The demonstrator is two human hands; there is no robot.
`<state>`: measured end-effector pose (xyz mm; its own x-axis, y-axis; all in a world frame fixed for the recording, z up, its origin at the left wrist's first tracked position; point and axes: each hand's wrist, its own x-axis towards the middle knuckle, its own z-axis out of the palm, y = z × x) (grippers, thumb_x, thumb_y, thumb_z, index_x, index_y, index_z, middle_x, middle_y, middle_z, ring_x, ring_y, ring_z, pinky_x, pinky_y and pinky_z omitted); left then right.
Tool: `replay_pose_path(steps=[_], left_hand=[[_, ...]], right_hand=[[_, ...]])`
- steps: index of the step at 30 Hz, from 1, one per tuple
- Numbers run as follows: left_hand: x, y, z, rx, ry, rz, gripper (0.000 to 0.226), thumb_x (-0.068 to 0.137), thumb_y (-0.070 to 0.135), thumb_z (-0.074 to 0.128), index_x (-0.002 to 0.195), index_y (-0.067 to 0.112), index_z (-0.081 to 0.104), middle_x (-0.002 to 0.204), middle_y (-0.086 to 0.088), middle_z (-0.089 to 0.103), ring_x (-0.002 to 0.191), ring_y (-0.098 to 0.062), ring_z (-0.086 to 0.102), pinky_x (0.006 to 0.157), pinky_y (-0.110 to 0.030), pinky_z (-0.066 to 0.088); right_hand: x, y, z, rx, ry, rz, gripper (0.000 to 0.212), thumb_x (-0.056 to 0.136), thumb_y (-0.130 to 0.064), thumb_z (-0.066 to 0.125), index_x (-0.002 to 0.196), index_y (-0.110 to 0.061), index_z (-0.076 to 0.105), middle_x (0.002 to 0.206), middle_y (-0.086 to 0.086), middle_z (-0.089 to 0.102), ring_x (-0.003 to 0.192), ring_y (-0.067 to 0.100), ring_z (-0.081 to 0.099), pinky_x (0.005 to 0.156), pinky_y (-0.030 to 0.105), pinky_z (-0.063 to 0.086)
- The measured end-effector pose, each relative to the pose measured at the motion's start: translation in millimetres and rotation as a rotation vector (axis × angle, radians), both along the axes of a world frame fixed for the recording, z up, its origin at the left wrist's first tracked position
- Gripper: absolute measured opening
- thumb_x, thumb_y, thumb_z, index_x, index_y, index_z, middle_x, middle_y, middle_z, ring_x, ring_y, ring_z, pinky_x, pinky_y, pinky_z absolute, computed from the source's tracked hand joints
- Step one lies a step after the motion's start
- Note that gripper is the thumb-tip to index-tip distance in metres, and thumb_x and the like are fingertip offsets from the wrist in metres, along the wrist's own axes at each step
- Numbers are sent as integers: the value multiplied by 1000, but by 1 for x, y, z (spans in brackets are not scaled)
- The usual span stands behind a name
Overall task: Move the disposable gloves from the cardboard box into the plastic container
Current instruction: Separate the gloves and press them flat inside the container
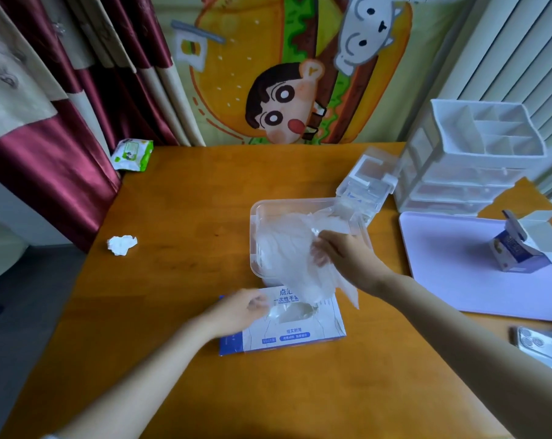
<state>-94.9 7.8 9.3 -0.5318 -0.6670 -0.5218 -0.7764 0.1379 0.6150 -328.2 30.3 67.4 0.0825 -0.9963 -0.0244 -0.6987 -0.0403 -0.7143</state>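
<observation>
While above container (252, 217), right grip (341, 255) around gloves (287, 248)

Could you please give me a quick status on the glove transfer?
Right hand grips glove bunch over plastic container, tails trailing over cardboard box. Left hand at box opening, grip blurred. Nothing in the way.

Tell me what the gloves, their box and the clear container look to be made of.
The gloves: thin, milky, see-through plastic film, crinkled and limp. The box: printed cardboard, matte white and blue, with sharp folded edges. The container: probably rigid clear plastic, with a glossy rim and see-through walls.
</observation>
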Motion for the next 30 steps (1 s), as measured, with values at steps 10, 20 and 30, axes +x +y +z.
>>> replay_pose_path(steps=[10,20,30], left_hand=[[-16,-10,43,331,668,445,32,85,30,62,112,13,61,109,-1,70,105,-15,65,95,-29,48],[-25,-23,44,202,778,812,19,98,26,49,114,20,58,106,-3,69,96,-18,68,87,-37,54],[-25,-25,41,154,682,725,21,99,21,49,114,10,58,107,-15,66,98,-27,65,91,-42,53]], right_hand=[[3,0,10,151,-253,137,38,102,-25,35,73,-6,52,76,15,59,60,1,47,64,16,41],[4,10,-2,462,-639,-73,48,92,-47,41,112,-5,54,106,8,69,92,19,69,75,25,54],[18,-8,-9,223,-245,-137,81,73,-27,79,135,-19,28,106,-8,50,82,6,57,68,16,52]])
